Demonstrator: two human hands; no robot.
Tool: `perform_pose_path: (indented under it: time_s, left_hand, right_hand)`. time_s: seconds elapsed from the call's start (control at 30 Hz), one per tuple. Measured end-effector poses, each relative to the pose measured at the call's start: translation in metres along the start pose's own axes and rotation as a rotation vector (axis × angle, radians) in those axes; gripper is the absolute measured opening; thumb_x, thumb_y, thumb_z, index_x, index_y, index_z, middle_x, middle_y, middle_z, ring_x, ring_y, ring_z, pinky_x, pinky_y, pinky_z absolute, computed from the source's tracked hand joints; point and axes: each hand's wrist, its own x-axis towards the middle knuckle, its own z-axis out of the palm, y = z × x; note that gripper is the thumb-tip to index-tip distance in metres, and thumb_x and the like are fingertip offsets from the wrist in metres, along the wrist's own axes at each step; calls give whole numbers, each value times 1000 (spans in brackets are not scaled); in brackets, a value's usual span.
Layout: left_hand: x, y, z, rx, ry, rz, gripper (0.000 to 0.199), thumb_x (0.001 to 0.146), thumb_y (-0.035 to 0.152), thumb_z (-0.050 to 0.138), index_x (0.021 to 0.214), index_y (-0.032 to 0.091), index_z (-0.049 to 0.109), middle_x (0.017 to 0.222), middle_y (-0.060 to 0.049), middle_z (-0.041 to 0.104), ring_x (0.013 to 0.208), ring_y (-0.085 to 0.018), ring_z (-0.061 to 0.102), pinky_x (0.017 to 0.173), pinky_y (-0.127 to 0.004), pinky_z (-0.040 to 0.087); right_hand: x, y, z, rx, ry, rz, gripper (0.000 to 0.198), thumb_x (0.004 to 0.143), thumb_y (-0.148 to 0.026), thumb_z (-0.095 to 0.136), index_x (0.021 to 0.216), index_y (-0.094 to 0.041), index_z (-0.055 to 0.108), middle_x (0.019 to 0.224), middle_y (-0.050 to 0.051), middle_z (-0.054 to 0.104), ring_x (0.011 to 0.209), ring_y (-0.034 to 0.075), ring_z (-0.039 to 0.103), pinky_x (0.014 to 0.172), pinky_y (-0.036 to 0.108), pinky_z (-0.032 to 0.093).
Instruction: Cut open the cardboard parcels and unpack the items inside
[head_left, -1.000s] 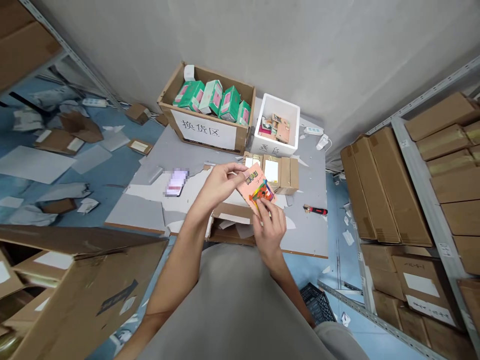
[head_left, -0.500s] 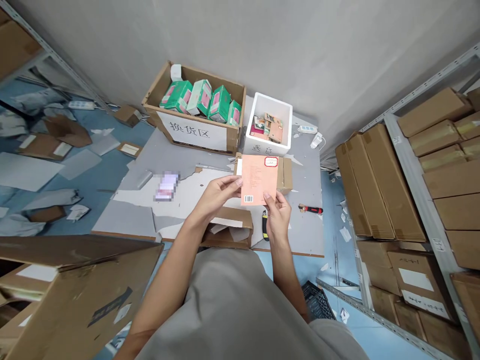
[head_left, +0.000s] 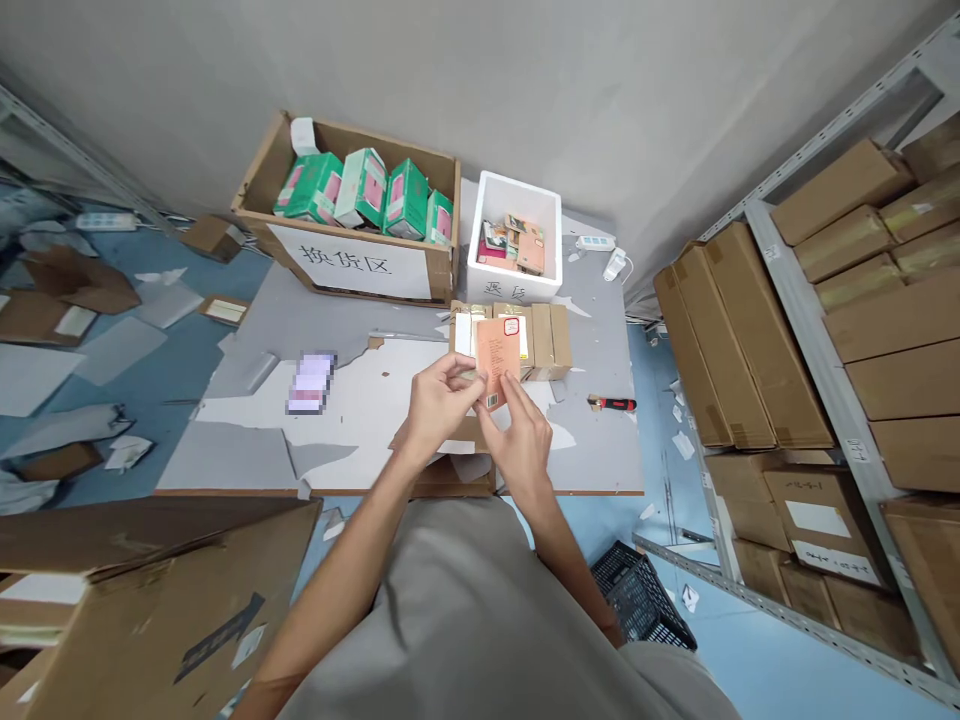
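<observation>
A thin salmon-pink book [head_left: 498, 350] is held up over the table, turned at an angle, with a barcode low on its cover and a red-framed label at the top. Its left edge is pinched between the thumb and fingers of my left hand [head_left: 441, 398]. My right hand [head_left: 521, 430] grips the lower right edge, fingers along the cover. Under my hands lies an opened brown carton [head_left: 457, 470], partly hidden by my wrists. Just behind the book stand small brown boxes [head_left: 551, 340] with white labels.
A large carton [head_left: 259, 200] of green boxes and a white foam box [head_left: 480, 285] of books stand at the back. A red-black utility knife [head_left: 616, 404] lies on the right, a blurred phone [head_left: 311, 384] on the left. Shelves of cartons [head_left: 742, 340] rise at right; a black crate [head_left: 645, 600] sits on the floor.
The book has turned from facing me flat to an angled position. My right hand has moved left, closer to my left hand. The view has shifted slightly, and the yellow-black knife is now hidden.
</observation>
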Motion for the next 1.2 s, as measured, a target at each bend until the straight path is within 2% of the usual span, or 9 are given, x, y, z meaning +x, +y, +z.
perform_pose_path:
  time_s: [0.17,0.3,0.4,0.5,0.67,0.77,0.87,1.07,1.2]
  left_hand:
    - [-12,-6,12,158,32,23,28,82,44,81,103,25,76,80,-2,81,83,-27,84,78,-36,66]
    - [-13,-10,8,129,-58,137,30,90,49,79,105,23,80,122,-11,87,103,-27,85,91,-39,70]
    - [-8,-16,-8,105,-25,149,43,94,57,78,119,21,81,142,-15,82,119,-29,82,100,-41,70]
    - [-2,-24,-28,85,55,38,67,85,65,89,132,19,79,145,-18,81,112,-29,81,93,-41,70]
    - [-1,-22,-45,-62,-76,-80,70,79,71,94,124,18,84,128,-17,86,104,-29,79,79,-35,63]
    - [-3,-15,-45,-64,-72,-50,59,78,63,97,116,19,85,118,-13,86,99,-25,76,79,-34,61]
    - [-3,-11,-44,-51,-69,12,53,80,61,96,112,21,83,116,-11,85,102,-25,75,91,-38,65]
    - [-5,-4,-46,-28,-131,206,40,90,62,90,98,25,77,118,-11,82,128,-31,76,119,-51,63]
    - [-5,1,-49,40,-164,303,31,98,56,81,89,27,78,129,-13,81,150,-35,69,136,-59,50]
  right_hand:
    - [-4,-2,5,-78,-77,63,59,107,-45,69,161,-21,73,168,18,72,148,41,76,123,54,64]
    - [5,2,1,-5,-61,112,48,108,-40,59,146,-24,82,131,13,90,117,32,87,107,41,69]
    - [13,8,-4,270,-41,159,48,107,-48,59,137,-22,85,118,10,91,106,28,88,99,38,71]
    - [17,16,-8,575,-25,251,62,100,-62,72,141,-18,84,126,12,90,112,31,87,92,42,75]
    - [16,22,-7,728,-25,355,69,91,-65,83,143,-19,85,126,10,91,106,29,88,83,39,76]
    - [17,21,-6,744,-57,351,70,91,-68,84,142,-20,85,129,10,90,110,30,89,88,40,77]
    - [19,18,-7,721,-78,263,65,97,-69,80,141,-21,82,135,12,89,123,32,87,103,45,74]
    - [27,11,-16,614,-48,-5,36,110,-57,73,128,-27,79,149,14,84,146,31,77,130,52,59]
    - [33,11,-19,579,-80,-19,30,104,-55,78,120,-30,81,159,13,79,160,31,68,134,54,54]
